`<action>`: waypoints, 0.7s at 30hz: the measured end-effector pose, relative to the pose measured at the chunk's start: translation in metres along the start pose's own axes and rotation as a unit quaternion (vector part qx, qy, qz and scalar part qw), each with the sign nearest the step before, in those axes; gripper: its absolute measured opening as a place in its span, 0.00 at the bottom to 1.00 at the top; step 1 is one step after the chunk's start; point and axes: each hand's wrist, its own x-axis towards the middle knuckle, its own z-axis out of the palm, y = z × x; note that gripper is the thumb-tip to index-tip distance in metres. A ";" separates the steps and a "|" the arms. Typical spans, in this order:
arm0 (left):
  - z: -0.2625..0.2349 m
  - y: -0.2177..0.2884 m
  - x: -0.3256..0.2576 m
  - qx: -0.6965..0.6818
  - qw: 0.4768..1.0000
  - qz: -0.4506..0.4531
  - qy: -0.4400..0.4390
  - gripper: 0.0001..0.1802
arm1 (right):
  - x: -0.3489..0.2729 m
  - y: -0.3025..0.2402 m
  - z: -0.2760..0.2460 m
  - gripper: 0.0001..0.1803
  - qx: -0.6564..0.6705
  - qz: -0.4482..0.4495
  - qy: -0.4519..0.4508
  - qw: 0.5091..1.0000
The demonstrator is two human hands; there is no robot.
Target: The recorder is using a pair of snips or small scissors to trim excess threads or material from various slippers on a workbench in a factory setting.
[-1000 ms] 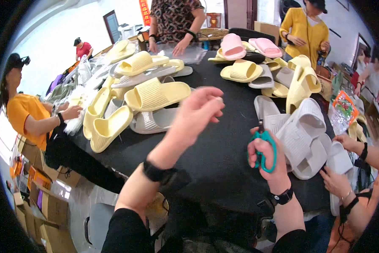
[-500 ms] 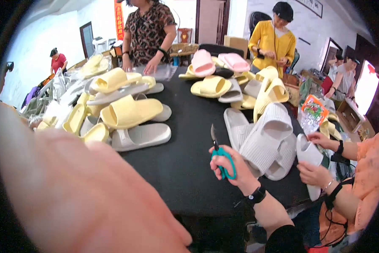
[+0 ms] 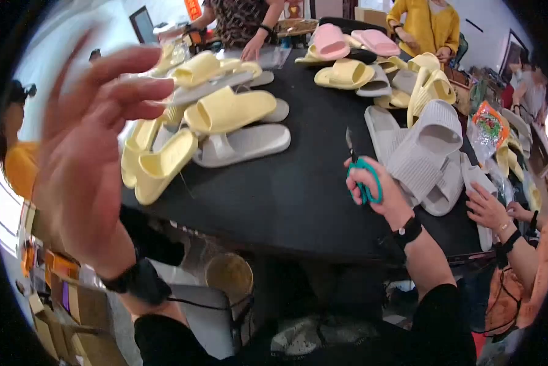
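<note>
My right hand (image 3: 374,186) is wrapped round scissors (image 3: 367,178) with teal handles, dark blades pointing away from me, above the black table. Just right of it lies a pile of grey ribbed slippers (image 3: 419,160). My left hand (image 3: 85,158) is raised close to the camera at the left, partly blurred, fingers apart with nothing in them. Beyond it, yellow slippers (image 3: 230,110) and a grey slipper (image 3: 249,145) are heaped on the table's left side. A yellow slipper (image 3: 164,165) near the left edge lies closest to that hand.
The black table (image 3: 274,195) curves toward me. Pink slippers (image 3: 331,41) top a pile at the far side. A co-worker's hand (image 3: 489,207) rests on a grey slipper at the right. Below the table stand a bin (image 3: 229,274), a grey chair (image 3: 204,305) and cardboard boxes (image 3: 85,305).
My left hand has drawn back from in front of the camera, up and left, showing its fingers. The view has shifted downward and left. My right hand still grips the scissors.
</note>
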 end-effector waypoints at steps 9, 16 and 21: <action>-0.029 -0.287 -0.003 -0.017 0.838 -0.502 0.213 0.43 | -0.016 -0.001 0.005 0.14 0.034 0.071 -0.020 0.997; 0.003 -0.350 0.005 0.134 0.880 -0.443 0.103 0.33 | -0.016 -0.010 0.013 0.17 0.096 0.070 -0.023 0.993; -0.003 -0.364 0.007 0.143 0.886 -0.417 0.140 0.28 | -0.012 -0.009 0.025 0.17 0.068 0.094 -0.057 0.992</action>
